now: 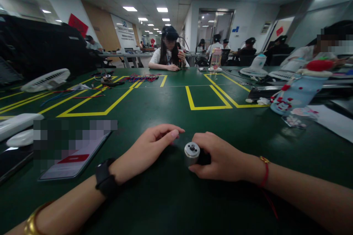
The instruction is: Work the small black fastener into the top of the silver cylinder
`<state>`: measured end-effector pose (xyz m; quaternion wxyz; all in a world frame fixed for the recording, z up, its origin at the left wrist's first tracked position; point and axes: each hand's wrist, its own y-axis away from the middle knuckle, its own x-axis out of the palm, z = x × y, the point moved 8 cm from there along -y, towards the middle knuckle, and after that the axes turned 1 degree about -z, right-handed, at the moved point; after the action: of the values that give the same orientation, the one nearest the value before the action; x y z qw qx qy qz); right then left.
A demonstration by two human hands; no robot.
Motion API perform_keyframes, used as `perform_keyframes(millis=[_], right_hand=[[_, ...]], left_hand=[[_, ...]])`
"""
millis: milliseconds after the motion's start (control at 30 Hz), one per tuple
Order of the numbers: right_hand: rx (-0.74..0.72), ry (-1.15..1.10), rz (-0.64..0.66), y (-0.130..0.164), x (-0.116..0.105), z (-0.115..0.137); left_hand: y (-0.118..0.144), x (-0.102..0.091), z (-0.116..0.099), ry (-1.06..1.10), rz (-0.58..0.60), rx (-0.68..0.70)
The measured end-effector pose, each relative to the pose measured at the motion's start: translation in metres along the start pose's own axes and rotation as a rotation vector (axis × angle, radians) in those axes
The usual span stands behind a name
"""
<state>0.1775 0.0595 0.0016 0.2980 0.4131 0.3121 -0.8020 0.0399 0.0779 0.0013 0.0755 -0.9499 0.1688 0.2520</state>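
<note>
Upright on the green table (154,102) stands a small silver cylindrical motor (192,150), its round end face with a dark centre shaft turned up. My right hand (217,156) grips it from the right, thumb at the near side and fingers round the far side. To the left of the motor, my left hand (154,145) rests by the table with its fingers loosely stretched out and holds nothing I can see. A narrow gap separates its fingertips from my right hand.
A phone (79,150) lies at left beside white devices (22,125). Bundled wires (140,78) and yellow tape outlines (211,108) are farther back. At right are a blue bottle (298,90) and paper (336,121). Another person (165,55) sits across the table.
</note>
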Motion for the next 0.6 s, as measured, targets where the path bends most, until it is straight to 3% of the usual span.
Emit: perform_keyframes(millis=[167, 300, 500, 600], right_hand=[[0.003, 0.008, 0.027, 0.0, 0.004, -0.002], [-0.004, 0.031, 0.014, 0.0, 0.006, -0.004], [0.002, 0.015, 0.039, 0.0, 0.006, -0.002], [0.023, 0.031, 0.023, 0.0, 0.003, -0.001]], left_hand=[[0.009, 0.011, -0.029, -0.045, 0.028, 0.197], [0.012, 0.018, -0.038, -0.058, 0.011, 0.27], [0.01, 0.005, -0.036, 0.061, -0.086, 0.253], [0.006, -0.005, -0.028, 0.024, -0.066, 0.206]])
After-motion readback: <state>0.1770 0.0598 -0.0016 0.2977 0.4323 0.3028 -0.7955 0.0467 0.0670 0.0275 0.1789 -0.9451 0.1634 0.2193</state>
